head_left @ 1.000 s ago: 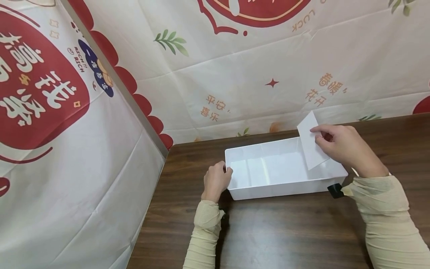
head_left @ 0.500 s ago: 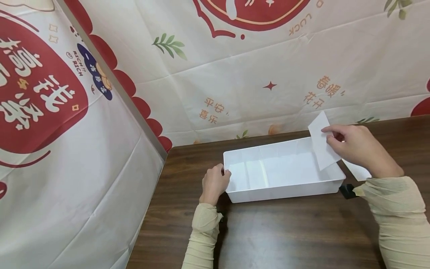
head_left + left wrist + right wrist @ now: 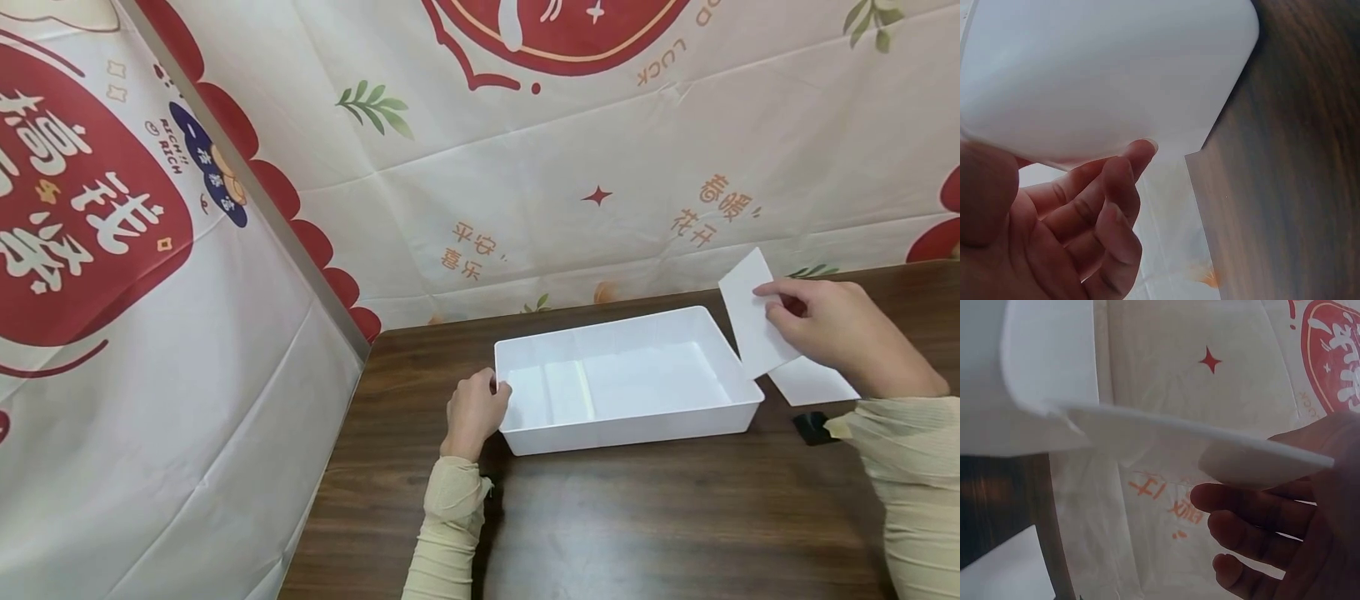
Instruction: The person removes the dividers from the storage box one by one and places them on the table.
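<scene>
A shallow white rectangular tray [image 3: 630, 423] stands on the dark wooden table. My left hand [image 3: 476, 410] grips its left end wall; in the left wrist view, the fingers [image 3: 1124, 181] bend against the outside of the white wall [image 3: 1116, 75]. Beyond the tray's right end, my right hand [image 3: 840, 325] pinches a thin white card [image 3: 752, 321] between thumb and forefinger. The card stands tilted, its lower corner near the tray's right rim; I cannot tell whether they touch. In the right wrist view the card [image 3: 1166, 444] appears edge-on, the other fingers loosely bent below.
A second flat white piece [image 3: 813, 385] lies on the table under the right hand. Printed cloth [image 3: 525, 167] hangs along the table's back edge, another [image 3: 187, 375] on the left. A small black device [image 3: 813, 427] sits at the right sleeve.
My right hand has carried the card rightward, from over the tray's right end to beyond it. The flat white piece on the table has come into view. The left hand keeps its grip.
</scene>
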Action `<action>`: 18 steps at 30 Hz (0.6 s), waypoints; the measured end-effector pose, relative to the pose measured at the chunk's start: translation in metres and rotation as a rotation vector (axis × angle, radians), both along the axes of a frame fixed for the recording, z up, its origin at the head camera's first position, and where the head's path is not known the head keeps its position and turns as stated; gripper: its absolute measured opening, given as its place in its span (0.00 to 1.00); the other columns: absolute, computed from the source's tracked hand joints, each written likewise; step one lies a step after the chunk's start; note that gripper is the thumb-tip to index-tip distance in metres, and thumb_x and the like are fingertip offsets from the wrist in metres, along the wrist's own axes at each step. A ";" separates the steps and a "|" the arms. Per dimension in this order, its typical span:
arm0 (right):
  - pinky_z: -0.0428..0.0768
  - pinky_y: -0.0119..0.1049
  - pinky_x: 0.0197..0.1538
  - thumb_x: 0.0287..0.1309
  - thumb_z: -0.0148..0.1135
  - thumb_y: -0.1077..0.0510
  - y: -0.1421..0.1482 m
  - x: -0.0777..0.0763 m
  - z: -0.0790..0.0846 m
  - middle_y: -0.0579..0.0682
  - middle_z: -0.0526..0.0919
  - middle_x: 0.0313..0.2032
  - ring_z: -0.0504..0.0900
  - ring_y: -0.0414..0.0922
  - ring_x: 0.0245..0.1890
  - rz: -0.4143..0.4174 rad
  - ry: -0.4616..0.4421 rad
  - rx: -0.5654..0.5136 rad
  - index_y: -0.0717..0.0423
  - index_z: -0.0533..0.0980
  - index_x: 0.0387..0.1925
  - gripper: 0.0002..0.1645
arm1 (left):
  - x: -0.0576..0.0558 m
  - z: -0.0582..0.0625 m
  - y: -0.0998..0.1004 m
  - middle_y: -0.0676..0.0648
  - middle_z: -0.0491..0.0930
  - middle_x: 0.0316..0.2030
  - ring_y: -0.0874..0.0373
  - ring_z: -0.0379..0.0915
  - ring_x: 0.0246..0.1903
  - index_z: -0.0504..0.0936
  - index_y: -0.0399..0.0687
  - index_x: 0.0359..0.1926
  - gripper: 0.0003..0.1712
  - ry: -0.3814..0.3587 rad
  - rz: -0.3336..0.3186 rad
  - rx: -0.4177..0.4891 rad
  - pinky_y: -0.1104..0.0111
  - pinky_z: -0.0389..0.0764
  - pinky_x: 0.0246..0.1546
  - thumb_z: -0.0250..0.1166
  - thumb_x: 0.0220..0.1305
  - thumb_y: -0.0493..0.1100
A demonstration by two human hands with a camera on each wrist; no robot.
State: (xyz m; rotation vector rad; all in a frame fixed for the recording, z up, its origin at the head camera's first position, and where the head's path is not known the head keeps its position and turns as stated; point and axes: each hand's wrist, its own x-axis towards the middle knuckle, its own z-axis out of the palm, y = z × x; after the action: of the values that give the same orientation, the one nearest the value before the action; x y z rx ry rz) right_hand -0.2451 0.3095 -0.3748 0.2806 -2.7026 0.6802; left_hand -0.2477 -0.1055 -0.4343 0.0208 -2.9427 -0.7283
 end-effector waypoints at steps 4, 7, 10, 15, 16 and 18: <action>0.62 0.32 0.26 0.65 0.52 0.61 0.013 0.003 -0.001 0.52 0.76 0.23 0.63 0.38 0.21 0.002 0.019 -0.010 0.66 0.80 0.48 0.17 | 0.001 0.001 0.001 0.50 0.72 0.19 0.56 0.68 0.20 0.74 0.48 0.24 0.14 0.001 -0.007 0.011 0.64 0.65 0.23 0.58 0.66 0.47; 0.62 0.31 0.26 0.64 0.53 0.61 0.022 0.004 -0.001 0.54 0.79 0.24 0.64 0.38 0.21 -0.005 0.051 0.016 0.65 0.80 0.48 0.16 | 0.001 0.002 0.001 0.50 0.72 0.18 0.56 0.68 0.20 0.73 0.48 0.23 0.14 0.004 -0.007 0.012 0.64 0.65 0.22 0.58 0.66 0.46; 0.63 0.33 0.27 0.63 0.54 0.62 0.031 0.003 -0.002 0.55 0.79 0.22 0.66 0.43 0.22 -0.011 0.054 0.046 0.67 0.80 0.47 0.16 | 0.001 0.001 0.001 0.50 0.71 0.18 0.56 0.68 0.20 0.73 0.48 0.23 0.14 0.006 -0.005 0.010 0.64 0.65 0.22 0.58 0.65 0.46; 0.66 0.37 0.25 0.62 0.55 0.64 0.046 0.000 -0.008 0.64 0.79 0.24 0.67 0.50 0.22 -0.047 0.022 0.068 0.71 0.78 0.47 0.16 | 0.000 -0.001 0.000 0.50 0.70 0.18 0.56 0.67 0.20 0.72 0.48 0.23 0.14 0.006 -0.004 0.010 0.64 0.64 0.22 0.58 0.65 0.46; 0.70 0.39 0.25 0.62 0.56 0.64 0.049 -0.001 -0.009 0.69 0.80 0.28 0.68 0.52 0.23 -0.062 0.008 0.061 0.72 0.77 0.47 0.16 | 0.000 -0.001 0.000 0.50 0.70 0.18 0.56 0.67 0.19 0.72 0.48 0.23 0.14 0.006 -0.004 0.012 0.64 0.64 0.22 0.58 0.65 0.46; 0.76 0.48 0.28 0.62 0.56 0.64 0.055 -0.001 -0.012 0.74 0.79 0.33 0.70 0.55 0.25 -0.091 -0.005 0.051 0.72 0.77 0.47 0.16 | 0.001 -0.001 0.001 0.50 0.70 0.18 0.56 0.67 0.19 0.71 0.48 0.22 0.15 0.003 -0.003 0.016 0.64 0.64 0.22 0.58 0.65 0.46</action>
State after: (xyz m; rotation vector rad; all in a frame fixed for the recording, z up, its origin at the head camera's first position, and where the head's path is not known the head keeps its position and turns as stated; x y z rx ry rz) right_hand -0.2462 0.3642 -0.3871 0.1676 -2.7216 0.5871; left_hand -0.2471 -0.1046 -0.4353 0.0162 -2.9349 -0.7514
